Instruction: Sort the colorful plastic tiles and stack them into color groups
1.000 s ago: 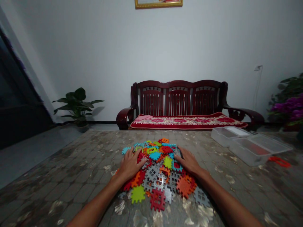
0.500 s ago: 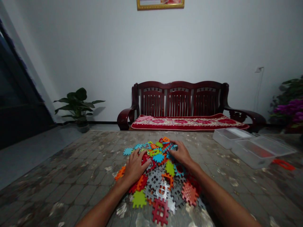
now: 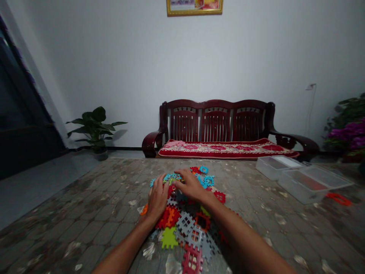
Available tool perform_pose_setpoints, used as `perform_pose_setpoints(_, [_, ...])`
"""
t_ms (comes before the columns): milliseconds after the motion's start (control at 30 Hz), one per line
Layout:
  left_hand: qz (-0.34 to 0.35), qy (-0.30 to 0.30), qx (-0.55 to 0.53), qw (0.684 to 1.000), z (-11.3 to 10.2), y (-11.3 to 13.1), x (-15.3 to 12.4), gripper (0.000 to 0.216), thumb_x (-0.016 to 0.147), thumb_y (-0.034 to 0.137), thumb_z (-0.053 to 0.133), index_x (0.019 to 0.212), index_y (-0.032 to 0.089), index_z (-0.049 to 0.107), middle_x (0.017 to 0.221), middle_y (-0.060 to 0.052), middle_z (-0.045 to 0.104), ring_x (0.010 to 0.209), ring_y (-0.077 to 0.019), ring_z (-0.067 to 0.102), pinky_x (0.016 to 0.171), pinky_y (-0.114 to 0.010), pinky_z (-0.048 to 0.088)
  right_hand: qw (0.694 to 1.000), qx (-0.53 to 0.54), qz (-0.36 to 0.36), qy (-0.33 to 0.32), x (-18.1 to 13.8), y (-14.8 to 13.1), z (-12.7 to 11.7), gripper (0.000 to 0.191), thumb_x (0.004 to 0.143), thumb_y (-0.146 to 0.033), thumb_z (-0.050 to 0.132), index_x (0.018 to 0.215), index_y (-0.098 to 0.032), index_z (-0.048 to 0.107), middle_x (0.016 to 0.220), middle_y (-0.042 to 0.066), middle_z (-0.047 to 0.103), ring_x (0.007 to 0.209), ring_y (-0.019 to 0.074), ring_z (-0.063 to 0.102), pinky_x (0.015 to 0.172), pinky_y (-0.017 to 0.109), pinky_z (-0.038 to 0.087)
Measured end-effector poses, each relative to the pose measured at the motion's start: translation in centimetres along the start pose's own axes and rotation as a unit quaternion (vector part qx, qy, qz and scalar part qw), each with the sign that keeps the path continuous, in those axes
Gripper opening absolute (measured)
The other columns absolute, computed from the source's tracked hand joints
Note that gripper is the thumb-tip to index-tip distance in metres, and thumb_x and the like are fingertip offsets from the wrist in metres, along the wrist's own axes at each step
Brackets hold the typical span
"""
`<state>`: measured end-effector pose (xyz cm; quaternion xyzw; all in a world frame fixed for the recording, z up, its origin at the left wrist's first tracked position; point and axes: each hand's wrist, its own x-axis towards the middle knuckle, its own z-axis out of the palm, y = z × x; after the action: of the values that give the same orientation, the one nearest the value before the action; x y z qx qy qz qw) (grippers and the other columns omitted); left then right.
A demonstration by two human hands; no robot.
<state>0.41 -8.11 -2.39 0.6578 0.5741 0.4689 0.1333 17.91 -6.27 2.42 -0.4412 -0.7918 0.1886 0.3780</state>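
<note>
Working off the head feed: nearest me, a maroon piece (image 3: 192, 260) and a green piece (image 3: 169, 238) mark the near edge of the pile (image 3: 185, 222) on the table (image 3: 99, 213). Left hand (image 3: 157, 196) lies along the pile's left side, fingers slightly bent; right hand (image 3: 190, 184) reaches across it, thumb close to the left fingers. I can't tell whether either grips anything; fingers hide it. Blue pieces (image 3: 205, 179) beyond. Clear boxes (image 3: 296, 190) at right. Behind the table, sofa (image 3: 215, 127); above, gilt frame (image 3: 195, 12).

Dark wooden bench (image 3: 216, 125) before wall (image 3: 137, 61); red floral mat (image 3: 228, 148) on it; gold-framed picture (image 3: 194, 6) above; leafy plant (image 3: 96, 125) at left; purple flowers (image 3: 349, 133) at right.
</note>
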Motion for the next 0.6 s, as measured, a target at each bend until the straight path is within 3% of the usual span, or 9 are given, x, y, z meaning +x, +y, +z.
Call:
perform_pose_setpoints(133, [0.007,-0.005,0.002,1.0,-1.7,0.8,-0.5,0.05,0.101,0.04,0.036,0.146,0.026,0.054,0.143,-0.01,0.06,0.14,-0.027,0.05,0.122,-0.053,0.035,0.996,0.045,0.054,0.05,-0.8,1.6,-1.8,0.042,0.094,-0.038,0.058,0.133,-0.022,0.064,0.134,0.009,0.066,0.122,0.0232,0.062,0.107,0.039,0.047])
perform_pose_setpoints(300, [0.157,-0.099,0.118,0.976,-4.2,0.6,-4.9,0.06,0.099,0.048,0.049,0.156,0.03,0.046,0.162,-0.01,0.044,0.149,-0.0314,0.038,0.123,-0.057,0.03,0.984,0.0,0.152,0.094,-4.6,6.1,-6.4,0.048,0.096,-0.04,0.047,0.135,-0.016,0.063,0.136,0.016,0.065,0.129,0.0298,0.058,0.115,0.047,0.04])
perform_pose_setpoints(400, [0.273,-0.178,0.17,0.93,-4.4,-0.3,-8.8,0.094,0.083,0.066,0.066,0.164,0.034,0.032,0.172,-0.012,0.026,0.154,-0.0422,0.028,0.123,-0.067,0.022,0.963,-0.078,0.251,0.056,-6.8,8.0,-7.6,0.058,0.098,-0.045,0.041,0.143,-0.013,0.058,0.146,0.017,0.06,0.137,0.0309,0.053,0.118,0.046,0.035])
perform_pose_setpoints(467, [0.316,-0.227,0.184,0.903,-4.0,-0.8,-10.8,0.113,0.071,0.074,0.073,0.166,0.035,0.026,0.173,-0.014,0.022,0.154,-0.0466,0.024,0.121,-0.072,0.019,0.953,-0.115,0.28,0.021,-7.9,8.3,-7.5,0.062,0.1,-0.048,0.037,0.147,-0.012,0.054,0.151,0.018,0.056,0.139,0.0318,0.052,0.117,0.045,0.035])
perform_pose_setpoints(600, [0.324,-0.237,0.202,0.893,-2.2,-1.0,-12.0,0.122,0.066,0.067,0.081,0.167,0.034,0.021,0.174,-0.017,0.017,0.154,-0.0478,0.022,0.119,-0.074,0.021,0.945,-0.172,0.275,-0.034,-8.8,7.4,-6.2,0.06,0.102,-0.051,0.034,0.145,-0.015,0.057,0.146,0.018,0.061,0.131,0.0335,0.059,0.11,0.044,0.041])
